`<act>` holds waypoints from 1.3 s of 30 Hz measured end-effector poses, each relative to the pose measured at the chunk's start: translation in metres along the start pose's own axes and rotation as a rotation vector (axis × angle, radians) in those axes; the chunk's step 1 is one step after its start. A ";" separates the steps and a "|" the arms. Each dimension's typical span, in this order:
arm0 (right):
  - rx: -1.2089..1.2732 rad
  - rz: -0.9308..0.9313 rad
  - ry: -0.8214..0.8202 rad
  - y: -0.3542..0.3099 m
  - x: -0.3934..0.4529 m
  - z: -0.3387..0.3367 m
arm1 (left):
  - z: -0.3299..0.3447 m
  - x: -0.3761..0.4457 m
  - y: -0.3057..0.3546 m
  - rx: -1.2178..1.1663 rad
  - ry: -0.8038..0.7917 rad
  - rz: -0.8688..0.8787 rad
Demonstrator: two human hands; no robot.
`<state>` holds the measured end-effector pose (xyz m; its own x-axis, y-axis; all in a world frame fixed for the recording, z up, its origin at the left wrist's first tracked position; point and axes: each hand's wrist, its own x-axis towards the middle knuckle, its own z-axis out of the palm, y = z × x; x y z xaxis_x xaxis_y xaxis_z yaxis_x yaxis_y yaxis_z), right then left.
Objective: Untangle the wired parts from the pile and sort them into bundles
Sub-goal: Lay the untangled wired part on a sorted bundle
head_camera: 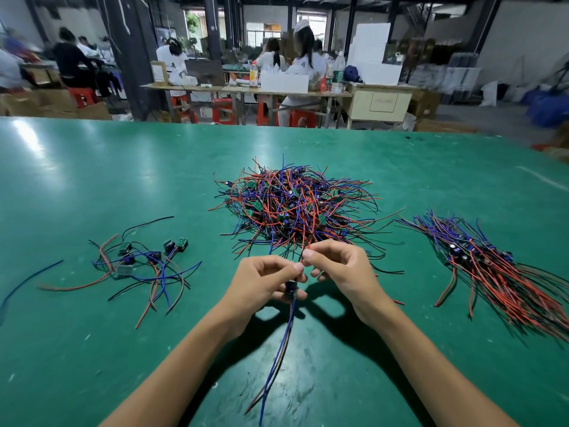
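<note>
Pile (295, 204): tangled red, blue and black wires mid-surface (92, 180), just beyond the hands, within easy reach.
Left hand (264, 282): closed on a small part (291, 289), its wires hanging toward the person to keep them clear.
Right hand (335, 266): fingertips pinched on a red wire end, probably teasing it free from the pile.
Sorted bundle (492, 272): laid parallel on the right.
Loose group (138, 263): left, apart, seemingly a separate kind.
</note>
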<state>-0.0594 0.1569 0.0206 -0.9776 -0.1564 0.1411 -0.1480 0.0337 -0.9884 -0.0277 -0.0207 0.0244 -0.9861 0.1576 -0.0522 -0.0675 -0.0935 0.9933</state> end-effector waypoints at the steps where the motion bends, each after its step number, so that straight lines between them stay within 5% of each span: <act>1: 0.015 0.011 0.006 0.000 0.000 0.000 | 0.000 0.000 0.000 -0.005 0.017 0.011; 16: -0.034 -0.018 0.043 0.003 -0.002 0.004 | 0.004 0.001 -0.002 0.178 0.125 0.113; 27: -0.129 -0.110 -0.001 0.006 -0.005 0.014 | 0.005 0.000 0.000 0.082 0.127 0.055; 39: 0.077 -0.003 0.384 0.004 -0.001 0.025 | 0.013 -0.001 -0.003 0.201 -0.088 0.054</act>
<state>-0.0553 0.1326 0.0154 -0.9643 0.2246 0.1402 -0.1533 -0.0423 -0.9873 -0.0249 -0.0076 0.0231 -0.9699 0.2436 0.0024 0.0255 0.0918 0.9955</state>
